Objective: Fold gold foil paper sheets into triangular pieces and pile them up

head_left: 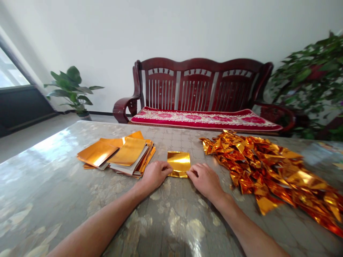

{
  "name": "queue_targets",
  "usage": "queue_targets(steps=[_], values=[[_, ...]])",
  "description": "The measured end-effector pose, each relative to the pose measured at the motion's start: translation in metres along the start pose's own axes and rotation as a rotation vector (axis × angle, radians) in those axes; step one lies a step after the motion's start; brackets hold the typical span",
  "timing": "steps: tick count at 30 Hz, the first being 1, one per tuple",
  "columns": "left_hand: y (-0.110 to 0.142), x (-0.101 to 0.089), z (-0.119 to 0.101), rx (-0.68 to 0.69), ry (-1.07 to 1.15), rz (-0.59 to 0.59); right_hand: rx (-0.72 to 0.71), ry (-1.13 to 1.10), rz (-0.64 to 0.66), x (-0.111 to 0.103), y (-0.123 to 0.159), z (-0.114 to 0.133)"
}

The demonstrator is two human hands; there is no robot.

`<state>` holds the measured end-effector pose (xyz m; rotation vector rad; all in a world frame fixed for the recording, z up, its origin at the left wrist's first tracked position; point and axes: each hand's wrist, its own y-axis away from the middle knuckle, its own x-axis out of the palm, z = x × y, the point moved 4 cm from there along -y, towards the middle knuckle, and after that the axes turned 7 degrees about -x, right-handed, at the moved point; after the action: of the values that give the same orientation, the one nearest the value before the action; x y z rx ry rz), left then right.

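Observation:
A shiny gold foil paper sheet [179,161] lies on the table between my hands, with a crease or fold along its near edge. My left hand [157,174] pinches its lower left corner with thumb and fingers closed. At the lower right corner, my right hand [205,178] grips the sheet the same way. Beside my left hand sits a loose stack of gold foil paper sheets [128,151], some showing pale grey undersides. To the right of my right hand spreads a heap of folded gold foil pieces [257,160].
The patterned, glossy table [80,207] fills the foreground. Behind it stands a dark red wooden bench [197,66] with a red floral cushion [206,118]. Potted plants are at left [73,85] and right [308,78]. Clear plastic [321,153] lies on the right side.

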<state>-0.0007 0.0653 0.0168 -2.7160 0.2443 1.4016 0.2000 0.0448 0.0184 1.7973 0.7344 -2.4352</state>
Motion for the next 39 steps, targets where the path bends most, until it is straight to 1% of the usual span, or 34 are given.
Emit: queue_targets(steps=[3,14,22,27,32,39], values=[[0.0,0.0,0.0,-0.006,-0.009,0.006,-0.023,0.035,0.003,-0.001,0.0,0.003],[0.003,0.002,-0.002,0.025,-0.129,-0.064,-0.034,0.164,0.048,0.0,-0.002,0.007],[0.009,0.0,-0.012,0.059,-0.27,-0.082,-0.042,0.186,0.066,0.001,-0.003,0.007],[0.01,0.001,-0.014,0.079,-0.339,-0.088,-0.039,0.198,0.077,0.001,-0.004,0.007],[0.01,0.003,-0.014,0.077,-0.379,-0.087,-0.027,0.214,0.079,0.002,-0.003,0.007],[0.01,0.003,-0.014,0.101,-0.376,-0.087,-0.057,0.223,0.07,0.003,-0.003,0.01]])
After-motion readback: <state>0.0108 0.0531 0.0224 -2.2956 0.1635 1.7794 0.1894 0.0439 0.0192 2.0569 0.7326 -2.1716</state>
